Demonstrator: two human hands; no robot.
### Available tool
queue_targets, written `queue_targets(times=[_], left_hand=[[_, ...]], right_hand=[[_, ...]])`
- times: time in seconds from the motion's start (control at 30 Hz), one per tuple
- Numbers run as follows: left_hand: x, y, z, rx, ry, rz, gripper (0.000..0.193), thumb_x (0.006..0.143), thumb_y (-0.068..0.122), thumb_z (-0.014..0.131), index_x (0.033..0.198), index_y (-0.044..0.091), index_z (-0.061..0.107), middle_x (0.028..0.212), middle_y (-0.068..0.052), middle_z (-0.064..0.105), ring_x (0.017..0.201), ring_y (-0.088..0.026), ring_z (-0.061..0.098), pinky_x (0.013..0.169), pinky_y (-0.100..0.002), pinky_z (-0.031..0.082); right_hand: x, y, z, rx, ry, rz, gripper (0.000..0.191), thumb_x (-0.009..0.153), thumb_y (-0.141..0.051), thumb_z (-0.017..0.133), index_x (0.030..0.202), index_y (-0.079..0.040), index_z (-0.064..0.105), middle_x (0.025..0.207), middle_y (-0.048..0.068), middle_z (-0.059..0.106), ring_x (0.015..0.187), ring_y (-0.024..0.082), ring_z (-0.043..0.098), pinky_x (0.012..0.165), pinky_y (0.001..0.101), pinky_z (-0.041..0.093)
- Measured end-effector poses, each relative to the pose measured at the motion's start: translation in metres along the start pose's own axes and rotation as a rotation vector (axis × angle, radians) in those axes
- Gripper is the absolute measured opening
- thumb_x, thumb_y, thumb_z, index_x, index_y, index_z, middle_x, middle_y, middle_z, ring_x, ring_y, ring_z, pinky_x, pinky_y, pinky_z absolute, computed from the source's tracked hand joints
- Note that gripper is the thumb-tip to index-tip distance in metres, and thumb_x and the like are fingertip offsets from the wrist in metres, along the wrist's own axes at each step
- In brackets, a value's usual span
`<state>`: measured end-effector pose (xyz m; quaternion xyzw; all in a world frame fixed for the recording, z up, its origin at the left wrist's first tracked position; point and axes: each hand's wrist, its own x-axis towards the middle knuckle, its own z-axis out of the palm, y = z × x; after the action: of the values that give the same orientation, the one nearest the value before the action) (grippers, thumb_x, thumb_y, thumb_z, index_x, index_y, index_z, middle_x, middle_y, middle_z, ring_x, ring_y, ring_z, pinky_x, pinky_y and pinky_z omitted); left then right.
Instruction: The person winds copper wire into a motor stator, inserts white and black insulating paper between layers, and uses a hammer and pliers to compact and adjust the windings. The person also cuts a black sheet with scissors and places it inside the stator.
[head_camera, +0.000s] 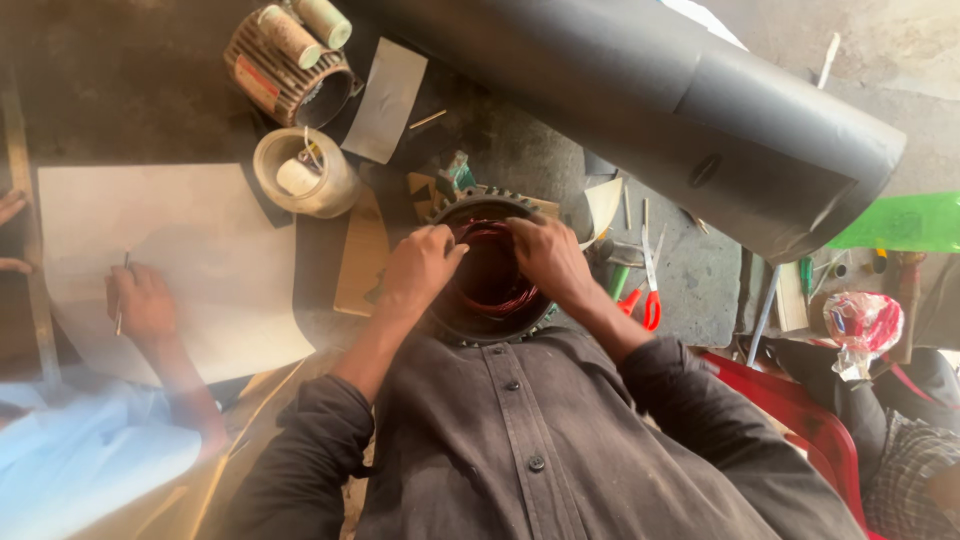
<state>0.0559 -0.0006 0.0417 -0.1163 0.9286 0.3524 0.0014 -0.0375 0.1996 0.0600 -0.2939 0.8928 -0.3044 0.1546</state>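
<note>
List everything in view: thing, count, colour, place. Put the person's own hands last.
motor stator: one, dark ribbed housing with copper-red windings inside, centre, in front of the person
large tube: one, dark grey, lying across the top right
tape roll: one, cream, upper left of the stator
second motor housing: one, ribbed, grey-brown, top left
paper sheet: one, white, left
scissors: one, red handles, right of the stator
co-worker's hand: one, holding a thin tool on the paper sheet
red plastic chair: one, lower right
left hand: on the stator's left rim, fingers at the windings
right hand: on the right rim, fingers in the windings
</note>
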Motion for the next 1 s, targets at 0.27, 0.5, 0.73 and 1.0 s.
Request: queue_targets(times=[0.27, 0.5, 0.73, 1.0], left_hand=[[0.004, -0.023, 0.005, 0.165, -0.138, 0.269, 0.025, 0.097, 0.021, 0.059, 0.083, 0.002, 0.069, 0.08, -0.02, 0.071, 0.076, -0.041, 0.071, 0.069, -0.051, 0.057], [0.014, -0.023, 0.0, 0.086, -0.311, 0.123, 0.024, 0.09, 0.021, 0.062, 0.082, 0.002, 0.074, 0.083, -0.023, 0.071, 0.081, -0.042, 0.07, 0.077, -0.052, 0.056], [0.027, 0.002, -0.012, 0.218, -0.332, 0.117, 0.033, 0.088, 0.035, 0.071, 0.099, 0.004, 0.075, 0.097, -0.017, 0.073, 0.094, -0.037, 0.071, 0.078, -0.048, 0.057], [0.064, -0.002, 0.014, -0.044, -0.163, 0.503, 0.011, 0.083, 0.018, 0.078, 0.089, 0.009, 0.079, 0.096, -0.007, 0.068, 0.101, -0.028, 0.065, 0.086, -0.041, 0.057]], right_hand=[[0.037, 0.003, -0.003, -0.094, -0.089, -0.327, 0.018, 0.09, -0.008, 0.068, 0.103, 0.0, 0.077, 0.094, 0.018, 0.074, 0.087, 0.035, 0.072, 0.08, 0.0436, 0.058], [0.045, 0.012, 0.003, -0.023, -0.09, -0.316, 0.017, 0.088, -0.005, 0.067, 0.101, -0.002, 0.077, 0.1, 0.016, 0.075, 0.089, 0.033, 0.073, 0.08, 0.0419, 0.06], [0.032, -0.008, -0.013, -0.018, -0.047, -0.208, 0.018, 0.086, -0.011, 0.072, 0.101, -0.003, 0.078, 0.097, 0.018, 0.074, 0.09, 0.038, 0.07, 0.08, 0.0462, 0.056], [-0.011, -0.011, -0.005, -0.165, -0.046, 0.204, 0.016, 0.092, -0.016, 0.071, 0.089, 0.0, 0.071, 0.086, 0.022, 0.07, 0.078, 0.04, 0.07, 0.076, 0.0504, 0.055]])
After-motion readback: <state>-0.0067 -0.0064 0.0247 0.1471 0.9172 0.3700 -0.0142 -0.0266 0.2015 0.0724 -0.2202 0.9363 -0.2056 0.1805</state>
